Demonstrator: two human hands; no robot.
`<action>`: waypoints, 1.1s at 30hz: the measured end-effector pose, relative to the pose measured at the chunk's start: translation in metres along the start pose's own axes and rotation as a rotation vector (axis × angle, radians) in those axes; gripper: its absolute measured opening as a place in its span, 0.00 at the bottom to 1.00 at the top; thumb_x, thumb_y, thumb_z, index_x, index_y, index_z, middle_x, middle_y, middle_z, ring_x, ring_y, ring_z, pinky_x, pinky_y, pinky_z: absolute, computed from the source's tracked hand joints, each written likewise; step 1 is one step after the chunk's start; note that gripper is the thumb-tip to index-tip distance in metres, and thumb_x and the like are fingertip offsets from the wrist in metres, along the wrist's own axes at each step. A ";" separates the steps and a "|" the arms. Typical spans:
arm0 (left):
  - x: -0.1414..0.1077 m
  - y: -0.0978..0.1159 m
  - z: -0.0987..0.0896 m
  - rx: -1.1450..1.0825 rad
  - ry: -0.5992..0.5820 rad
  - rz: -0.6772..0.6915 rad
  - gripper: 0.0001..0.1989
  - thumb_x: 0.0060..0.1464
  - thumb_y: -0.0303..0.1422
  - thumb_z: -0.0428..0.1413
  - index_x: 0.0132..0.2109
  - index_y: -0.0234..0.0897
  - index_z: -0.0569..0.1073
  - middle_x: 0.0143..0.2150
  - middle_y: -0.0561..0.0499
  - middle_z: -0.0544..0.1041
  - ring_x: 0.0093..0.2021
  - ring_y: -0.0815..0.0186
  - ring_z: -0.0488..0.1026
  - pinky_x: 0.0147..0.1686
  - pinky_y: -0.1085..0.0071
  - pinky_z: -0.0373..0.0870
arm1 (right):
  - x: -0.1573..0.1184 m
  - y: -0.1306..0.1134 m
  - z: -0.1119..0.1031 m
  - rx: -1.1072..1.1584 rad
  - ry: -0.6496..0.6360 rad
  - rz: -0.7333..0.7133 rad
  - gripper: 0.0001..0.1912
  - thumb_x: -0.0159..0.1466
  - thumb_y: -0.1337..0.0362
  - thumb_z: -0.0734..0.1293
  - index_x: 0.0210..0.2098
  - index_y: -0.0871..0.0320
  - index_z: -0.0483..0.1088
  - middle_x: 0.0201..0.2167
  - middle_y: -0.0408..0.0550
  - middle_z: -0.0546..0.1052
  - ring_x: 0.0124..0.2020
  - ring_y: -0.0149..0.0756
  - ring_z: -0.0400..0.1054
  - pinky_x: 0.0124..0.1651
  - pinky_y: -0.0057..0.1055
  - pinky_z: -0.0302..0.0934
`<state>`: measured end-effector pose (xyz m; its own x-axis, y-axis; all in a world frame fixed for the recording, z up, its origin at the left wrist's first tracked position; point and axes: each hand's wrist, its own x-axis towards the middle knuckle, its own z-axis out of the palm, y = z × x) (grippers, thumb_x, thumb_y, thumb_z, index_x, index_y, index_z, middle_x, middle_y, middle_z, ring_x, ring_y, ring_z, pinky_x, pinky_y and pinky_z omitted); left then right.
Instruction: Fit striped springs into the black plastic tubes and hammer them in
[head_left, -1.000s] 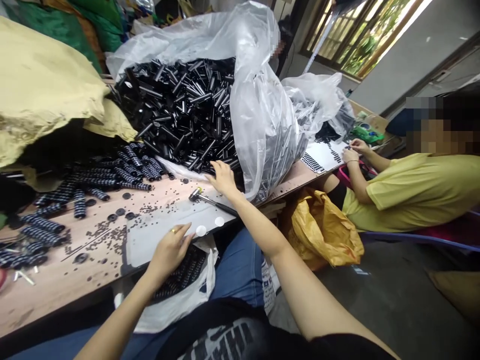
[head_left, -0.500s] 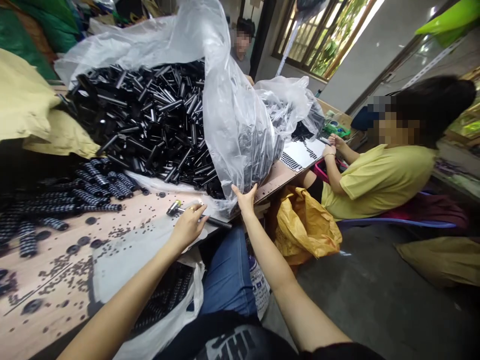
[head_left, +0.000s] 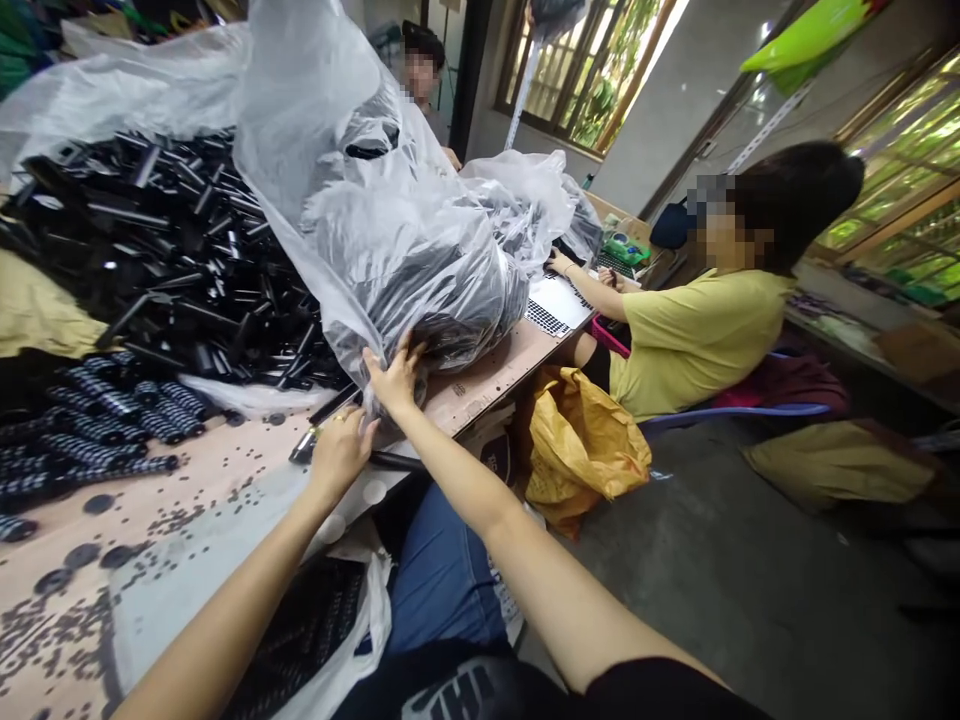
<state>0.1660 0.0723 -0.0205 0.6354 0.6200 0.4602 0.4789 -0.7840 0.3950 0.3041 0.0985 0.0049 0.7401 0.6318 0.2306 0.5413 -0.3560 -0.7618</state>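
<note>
My right hand (head_left: 395,382) presses on the lower front of a big clear plastic bag (head_left: 442,240), fingers spread and thumb apart. Many shiny black tubes (head_left: 180,250) show through the bag's open left side. My left hand (head_left: 341,450) is just left of the right one, at the bag's lower edge, its fingers curled; what they hold is hidden. A hammer-like tool (head_left: 303,447) with a metal head lies by my left hand, and its black handle reaches out to the right under the wrists.
Black ribbed rods (head_left: 105,410) and small dark discs (head_left: 99,504) lie on the wooden table (head_left: 480,385) at left. An orange sack (head_left: 581,440) stands right of my legs. A person in yellow (head_left: 697,320) works beside white sheets (head_left: 559,300); another person is behind the bag.
The view has turned right. My right hand has moved left along the bag, closer to my left hand. The bag's right part bulges more, and the seated person's hands have moved apart.
</note>
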 end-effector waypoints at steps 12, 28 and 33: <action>-0.016 0.039 0.030 0.049 -0.186 0.142 0.18 0.60 0.29 0.45 0.55 0.28 0.69 0.47 0.35 0.75 0.47 0.51 0.72 0.45 0.56 0.69 | -0.032 0.071 -0.038 0.530 0.081 0.096 0.23 0.65 0.59 0.59 0.57 0.61 0.60 0.56 0.57 0.70 0.57 0.36 0.65 0.60 0.37 0.59; -0.065 -0.127 -0.092 0.461 0.118 -0.763 0.40 0.54 0.51 0.47 0.64 0.23 0.56 0.68 0.19 0.44 0.68 0.30 0.39 0.51 0.26 0.47 | -0.092 -0.023 -0.001 -0.351 -0.305 -0.693 0.29 0.64 0.57 0.64 0.62 0.60 0.58 0.63 0.57 0.60 0.65 0.45 0.51 0.68 0.47 0.44; -0.087 -0.176 -0.124 0.423 -0.155 -0.873 0.39 0.52 0.51 0.43 0.64 0.30 0.52 0.64 0.20 0.57 0.63 0.29 0.55 0.40 0.28 0.60 | -0.109 -0.028 0.039 -0.427 -0.436 -0.744 0.21 0.67 0.59 0.60 0.58 0.58 0.62 0.61 0.57 0.64 0.65 0.47 0.50 0.67 0.59 0.39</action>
<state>-0.0484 0.1603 -0.0319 0.0132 0.9997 0.0211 0.9763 -0.0174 0.2157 0.1930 0.0669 -0.0228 -0.0184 0.9668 0.2547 0.9757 0.0729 -0.2064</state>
